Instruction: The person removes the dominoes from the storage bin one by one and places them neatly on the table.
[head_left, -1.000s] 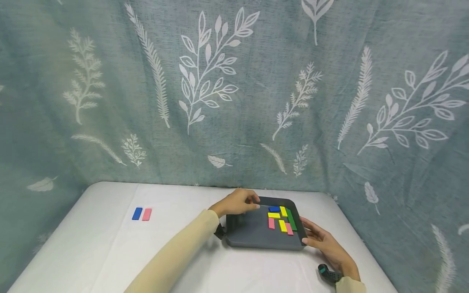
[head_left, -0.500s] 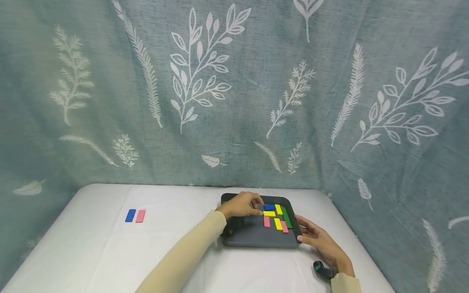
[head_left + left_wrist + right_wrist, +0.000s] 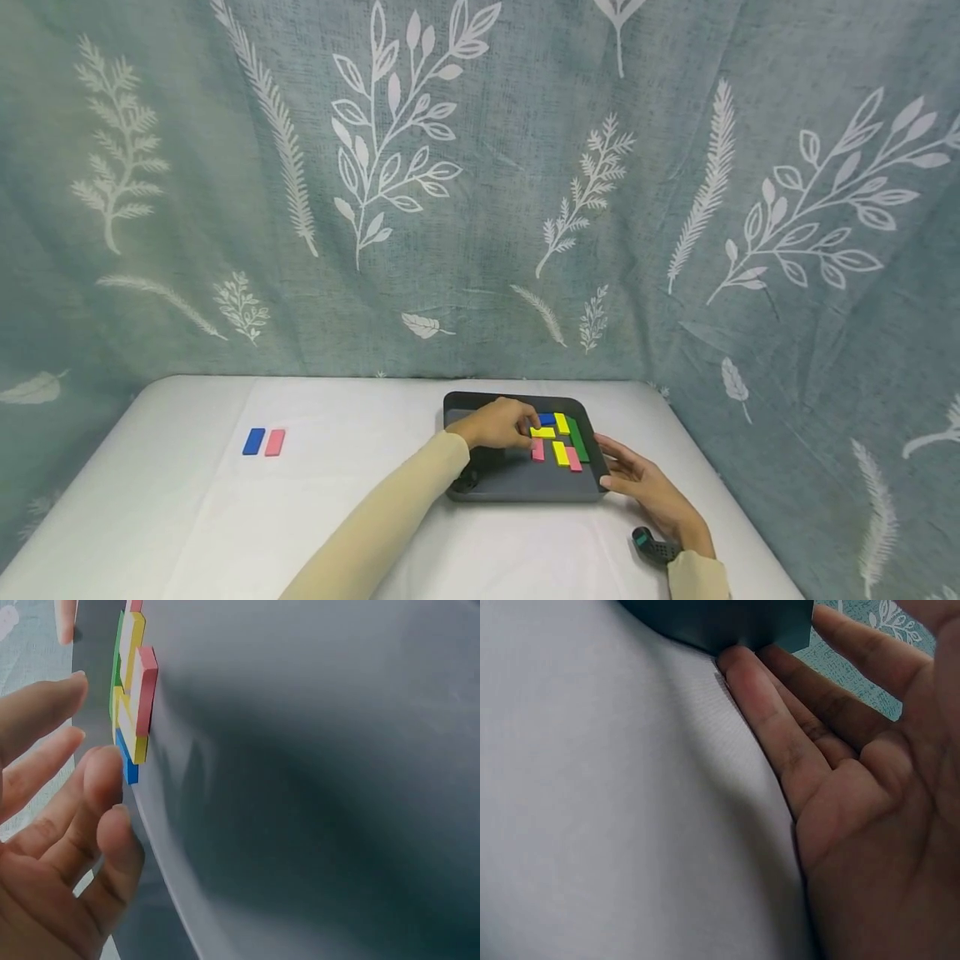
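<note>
A dark grey tray (image 3: 525,493) lies on the white table, with flat yellow, pink, blue and green blocks grouped in its right half. My left hand (image 3: 498,425) reaches over the tray beside a pink block (image 3: 537,450) and a yellow block (image 3: 542,432). In the left wrist view its fingers are loosely bent, with nothing between them, and appear apart from the pink block (image 3: 145,690) and the blue block (image 3: 127,761). Against the tray's outer right side, my right hand (image 3: 648,492) rests with fairly straight fingers; their tips touch the tray wall (image 3: 742,622).
Toward the left of the table (image 3: 202,517) lie a blue block (image 3: 253,442) and a pink block (image 3: 275,442), side by side. A patterned green curtain (image 3: 480,208) hangs behind the table and along its sides.
My left hand has moved right across the tray, close to the grouped blocks. The right hand keeps its place at the tray's side. The head view has shifted slightly.
</note>
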Tool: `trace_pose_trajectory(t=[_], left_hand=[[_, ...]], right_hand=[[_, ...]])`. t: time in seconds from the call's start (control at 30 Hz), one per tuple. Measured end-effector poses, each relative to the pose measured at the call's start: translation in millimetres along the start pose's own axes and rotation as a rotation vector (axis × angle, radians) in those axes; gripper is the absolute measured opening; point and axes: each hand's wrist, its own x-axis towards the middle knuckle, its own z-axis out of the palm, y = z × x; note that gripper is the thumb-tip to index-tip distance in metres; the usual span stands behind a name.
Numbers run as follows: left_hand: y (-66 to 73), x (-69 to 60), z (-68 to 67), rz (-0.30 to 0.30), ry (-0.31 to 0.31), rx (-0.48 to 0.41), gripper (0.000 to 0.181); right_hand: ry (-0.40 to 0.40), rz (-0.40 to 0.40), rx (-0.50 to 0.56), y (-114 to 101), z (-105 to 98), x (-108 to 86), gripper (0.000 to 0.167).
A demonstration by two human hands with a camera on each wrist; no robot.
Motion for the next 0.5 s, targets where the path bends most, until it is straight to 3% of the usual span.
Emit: trace_pose_trajectory(t=[0.17,0.5], left_hand=[[1.3,5.1,3.2,0.014,-0.029,0.026,0.031],[-1.8,15.6,11.1,0.002,-0.068,0.232,0.033]], right_hand=[[-0.003,-0.008,0.008,0.6,-0.1,-1.1,0.073],[-0.002,-0.016,0.002,1.2,-0.1,-0.9,0.073]])
